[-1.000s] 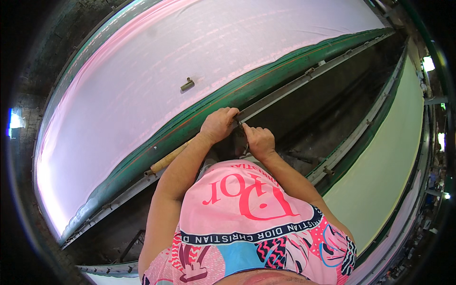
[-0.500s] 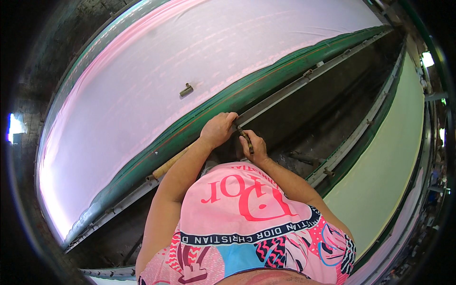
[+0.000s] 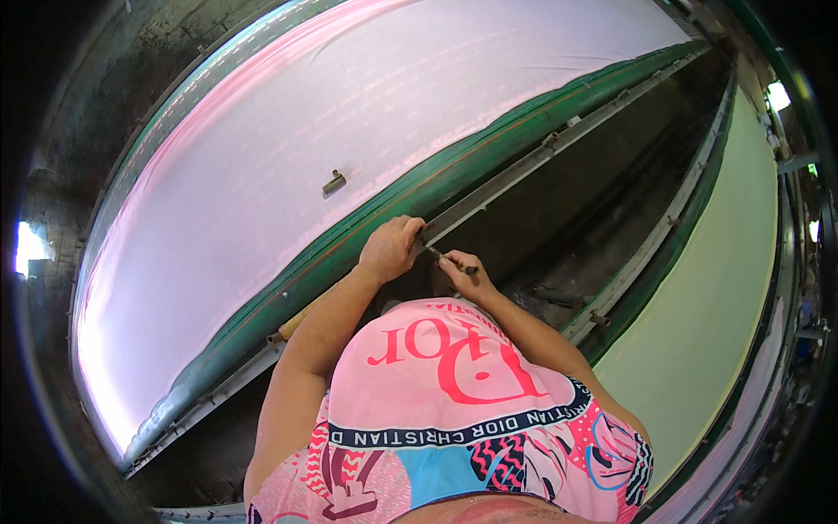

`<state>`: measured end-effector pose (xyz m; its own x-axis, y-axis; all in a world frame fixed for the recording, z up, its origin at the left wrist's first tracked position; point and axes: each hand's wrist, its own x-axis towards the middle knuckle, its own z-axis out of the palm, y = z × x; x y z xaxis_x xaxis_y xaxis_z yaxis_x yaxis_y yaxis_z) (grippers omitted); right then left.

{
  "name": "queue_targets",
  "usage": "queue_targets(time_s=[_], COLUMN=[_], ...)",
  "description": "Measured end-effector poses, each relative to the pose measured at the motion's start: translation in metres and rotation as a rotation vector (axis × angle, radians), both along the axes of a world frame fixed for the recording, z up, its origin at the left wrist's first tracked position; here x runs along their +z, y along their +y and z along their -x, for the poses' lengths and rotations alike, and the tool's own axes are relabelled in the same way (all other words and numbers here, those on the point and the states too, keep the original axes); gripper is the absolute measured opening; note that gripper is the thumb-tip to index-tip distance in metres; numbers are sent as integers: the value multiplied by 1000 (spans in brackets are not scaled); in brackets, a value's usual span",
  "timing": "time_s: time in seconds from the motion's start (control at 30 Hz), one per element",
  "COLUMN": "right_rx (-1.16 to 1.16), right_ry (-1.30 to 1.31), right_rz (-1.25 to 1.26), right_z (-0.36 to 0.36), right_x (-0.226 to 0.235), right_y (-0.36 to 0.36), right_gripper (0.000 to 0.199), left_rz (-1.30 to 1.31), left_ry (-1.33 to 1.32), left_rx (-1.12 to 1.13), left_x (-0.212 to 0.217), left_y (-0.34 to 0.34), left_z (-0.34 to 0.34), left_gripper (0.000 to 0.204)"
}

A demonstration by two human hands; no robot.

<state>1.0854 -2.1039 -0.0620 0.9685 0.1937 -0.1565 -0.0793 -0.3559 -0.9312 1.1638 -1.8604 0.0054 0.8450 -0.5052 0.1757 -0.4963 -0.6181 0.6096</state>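
My left hand grips the metal rail that runs along the green edge of the long table. My right hand is just beside it, fingers closed on a thin dark tool whose tip points at the rail by my left thumb. Pale pink-white fabric is stretched flat over the table beyond the rail. A small dark metal piece lies on the fabric, above my left hand.
A dark aisle runs between this table and a second long table at right, covered with pale green fabric and edged by its own rail. My pink patterned shirt fills the lower middle.
My right hand has drawn back from the rail toward my body, and the thin dark tool now shows between its fingers. My left hand stays on the rail.
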Motion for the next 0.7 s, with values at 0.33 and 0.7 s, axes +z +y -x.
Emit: queue_targets(time_s=[0.33, 0.7], right_rx=[66, 20], right_ry=[-189, -135], right_rz=[473, 570], right_z=[1, -2], right_x=[49, 58], right_y=[22, 32], right_gripper=[33, 28], left_rz=[7, -13], left_ry=[23, 68], left_rx=[-27, -26], left_x=[0, 0], left_y=[3, 1], left_z=[-1, 0], left_gripper=[33, 32])
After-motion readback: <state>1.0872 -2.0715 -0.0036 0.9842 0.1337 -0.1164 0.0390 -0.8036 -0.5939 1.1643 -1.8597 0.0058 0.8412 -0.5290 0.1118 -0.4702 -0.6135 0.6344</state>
